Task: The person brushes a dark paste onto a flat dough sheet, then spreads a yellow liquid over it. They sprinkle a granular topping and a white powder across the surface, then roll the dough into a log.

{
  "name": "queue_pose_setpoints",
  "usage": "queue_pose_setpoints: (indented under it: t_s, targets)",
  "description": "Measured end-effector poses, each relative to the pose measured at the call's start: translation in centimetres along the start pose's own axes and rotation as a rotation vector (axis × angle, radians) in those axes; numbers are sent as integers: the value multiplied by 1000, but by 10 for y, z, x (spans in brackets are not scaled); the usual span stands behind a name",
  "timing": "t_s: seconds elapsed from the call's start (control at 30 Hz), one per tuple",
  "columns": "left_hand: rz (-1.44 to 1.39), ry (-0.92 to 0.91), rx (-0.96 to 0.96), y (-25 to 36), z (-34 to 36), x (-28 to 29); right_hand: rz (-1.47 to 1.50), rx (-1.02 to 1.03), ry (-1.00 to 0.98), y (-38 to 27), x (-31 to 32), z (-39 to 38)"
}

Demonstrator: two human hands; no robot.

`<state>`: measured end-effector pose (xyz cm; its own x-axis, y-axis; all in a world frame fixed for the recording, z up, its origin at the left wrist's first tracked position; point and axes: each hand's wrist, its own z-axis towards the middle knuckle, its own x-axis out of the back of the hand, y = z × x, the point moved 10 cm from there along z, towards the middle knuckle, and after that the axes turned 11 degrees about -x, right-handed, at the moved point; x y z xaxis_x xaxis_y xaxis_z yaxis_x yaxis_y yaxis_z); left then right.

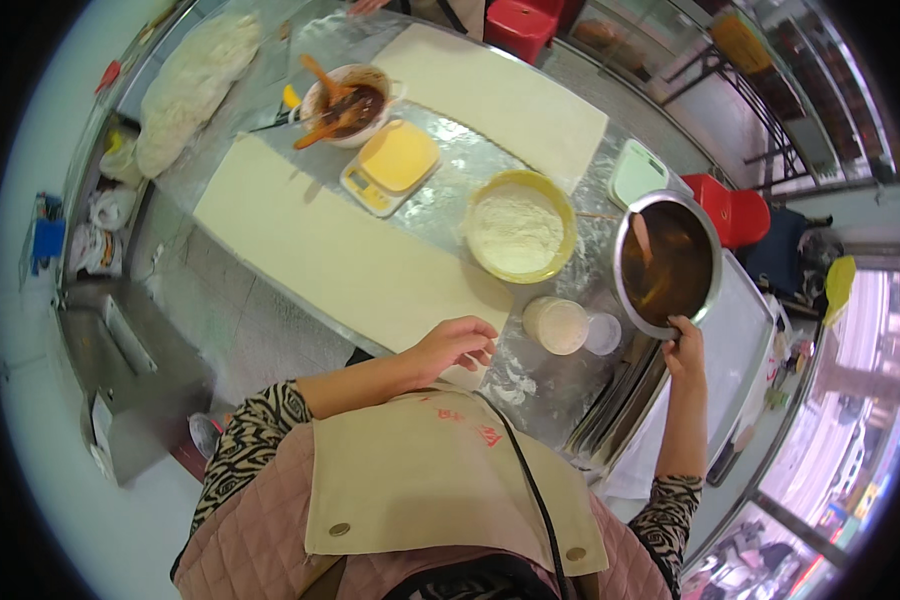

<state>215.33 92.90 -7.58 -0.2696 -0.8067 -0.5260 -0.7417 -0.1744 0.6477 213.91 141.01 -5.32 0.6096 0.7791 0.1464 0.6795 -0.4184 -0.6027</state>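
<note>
Overall, the metal counter [515, 384] is in working use, its shiny top marked with white, floury smears near the person and around the containers. Two pale dough sheets cover much of it: the near sheet [340, 250] runs along the person's side, and the far sheet [495, 100] lies along the opposite edge.

Between them stand a white bowl of dark brown mixture [366, 134] with wooden utensils, a yellow scale [398, 158] and a yellow bowl [570, 232] filled with white powder. A pale round container [555, 325] sits beside a small clear vessel [602, 333].

At the right end, the metal basin [619, 275] contains dark liquid and a spoon-like utensil [642, 238]; whether it rests fully on the surface cannot be determined. The right hand [684, 345] grips its near rim. The left hand [460, 345] is loosely curled with nothing visible in it, over the end of the near sheet; contact cannot be confirmed.

Beyond the basin is a pale green scale [638, 175]. A large whitish mass [200, 85] occupies the far left end.

As to the room: tiled floor [220, 290], a stainless steel unit [135, 360] to the left, red stools [735, 210] past the counter, and bright glazing [860, 400] at right.
</note>
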Motion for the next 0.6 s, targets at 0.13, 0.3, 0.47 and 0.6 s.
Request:
queue_pose_setpoints:
  t_s: [0.13,0.3,0.47,0.6]
  targets:
    - [-53,-107,-127,10,-9,1,-126,90,-83,-17,-29,-69]
    - [-46,-209,-240,47,-29,-4,-168,65,-11,16,-65,-147]
    - [-113,-207,-231,60,-116,89,-236,54,-231,116,-203,-221]
    - [-221,-183,-303,61,-191,178,-274,-82,-295,206,-310,-257]
